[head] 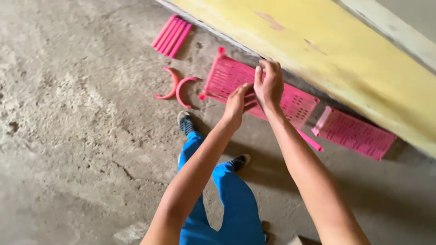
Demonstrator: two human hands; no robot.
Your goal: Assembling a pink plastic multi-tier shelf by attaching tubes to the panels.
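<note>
A pink perforated plastic panel (227, 75) leans against the foot of a yellow wall (327, 50). My left hand (236, 103) and my right hand (269, 86) are raised together in front of it, fingers curled. They seem to pinch something small between them, but the blur hides what it is. Part of the panel is hidden behind my hands. A pink rod (311, 140) lies under the panel's right end.
A second pink perforated panel (354, 134) leans against the wall to the right. Several pink rods (171, 36) lie bundled at the back. Two curved pink pieces (179, 86) rest on the rough concrete floor (72, 127). My blue trouser legs (227, 190) and dark shoes stand below.
</note>
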